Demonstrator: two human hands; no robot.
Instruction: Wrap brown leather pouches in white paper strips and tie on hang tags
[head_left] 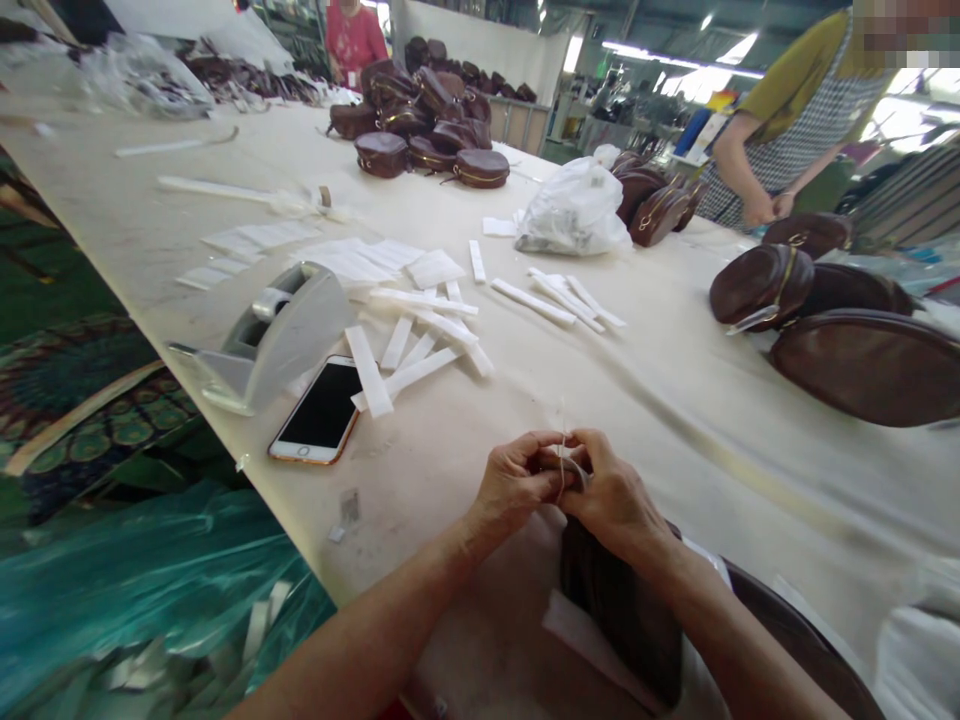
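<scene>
From my end of the feed I watch both hands meet just above the tabletop (465, 480), fingertips closed in a pinch. The left hand (517, 475) and the right hand (611, 490) grip a small curved band (576, 470) between them, and a thin pale thread (562, 450) crosses it, one end standing free above the fingers. That free end makes me judge this piece unfinished, somewhere mid-step; the fingers cover too much for me to tell whether the thread is knotted.

A dark brown bag (622, 610) lies right under the right wrist, partly hidden by it; I can't make out whether the band joins it. Another brown bag (799, 625) shows beyond the right forearm.

As for what's left, I see loose white strips (431, 345) scattered beside a phone (319, 410) and a tape dispenser (270, 335), none of them in the hands. Zipped brown bags (431, 115) sit heaped at the far side, with more brown bags (862, 365) to the right, near a co-worker in a checked apron (799, 150). Whether those heaps are finished or waiting, I can't say.
</scene>
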